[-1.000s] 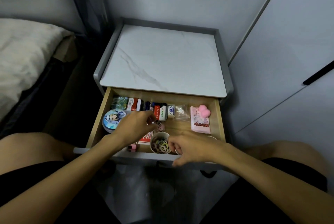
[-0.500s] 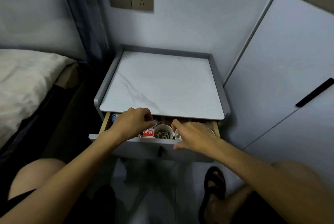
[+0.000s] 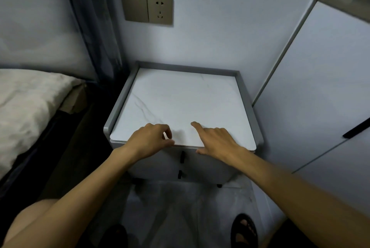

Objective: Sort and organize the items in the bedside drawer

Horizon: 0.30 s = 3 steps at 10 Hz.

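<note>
Bed (image 3: 30, 103): on your left, pale sheet on it.
Curtain (image 3: 96, 27): hangs beside the bed.
Socket (image 3: 159, 10): on the wall ahead of you, beside a switch (image 3: 135, 6).
Cupboard (image 3: 320, 87): on your right, black handle (image 3: 358, 127).

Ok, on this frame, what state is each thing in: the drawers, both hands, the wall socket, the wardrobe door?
Top grey drawer of the marble-topped nightstand: shut.
Lower grey drawer: shut.
Left hand: fingers loosely curled, holding nothing.
Right hand: index finger straight, at the nightstand's front edge.
Bronze wall socket: nothing plugged in.
White wardrobe door: shut.
</note>
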{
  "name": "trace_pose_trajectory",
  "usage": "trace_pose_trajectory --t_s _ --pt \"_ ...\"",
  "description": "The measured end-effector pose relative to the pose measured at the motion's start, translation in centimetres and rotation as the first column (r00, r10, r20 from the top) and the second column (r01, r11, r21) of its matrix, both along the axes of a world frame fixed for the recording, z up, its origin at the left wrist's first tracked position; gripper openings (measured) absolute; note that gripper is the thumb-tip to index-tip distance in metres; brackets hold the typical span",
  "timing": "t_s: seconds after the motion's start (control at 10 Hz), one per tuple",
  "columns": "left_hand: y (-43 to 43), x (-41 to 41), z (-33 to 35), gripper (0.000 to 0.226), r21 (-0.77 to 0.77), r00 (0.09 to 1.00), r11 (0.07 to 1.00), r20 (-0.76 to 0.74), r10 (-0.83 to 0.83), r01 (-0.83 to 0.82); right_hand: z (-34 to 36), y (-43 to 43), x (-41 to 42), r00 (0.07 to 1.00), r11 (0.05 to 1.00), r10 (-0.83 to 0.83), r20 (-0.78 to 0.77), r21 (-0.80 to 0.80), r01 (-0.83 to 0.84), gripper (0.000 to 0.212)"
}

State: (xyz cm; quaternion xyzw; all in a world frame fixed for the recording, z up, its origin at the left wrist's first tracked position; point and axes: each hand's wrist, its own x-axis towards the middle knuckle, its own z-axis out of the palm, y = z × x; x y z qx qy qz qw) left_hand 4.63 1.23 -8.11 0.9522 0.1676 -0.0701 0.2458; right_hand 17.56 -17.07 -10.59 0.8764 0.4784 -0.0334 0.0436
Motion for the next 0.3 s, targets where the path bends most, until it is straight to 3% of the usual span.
trace_pose_trajectory --t_s 0.2,0.3 --pt "0.4 0.5 2.0 0.025 0.024 1.000 0.999 -0.020 -0.021 0.022 -0.2 1.3 -0.1 0.999 0.997 -0.005 0.055 -0.072 0.009 0.072" --pt "0.4 0.9 3.5 0.027 0.032 1.000 0.999 -0.016 -0.018 0.019 0.3 1.5 -0.3 0.999 0.996 -0.042 -0.009 -0.080 0.042 0.072"
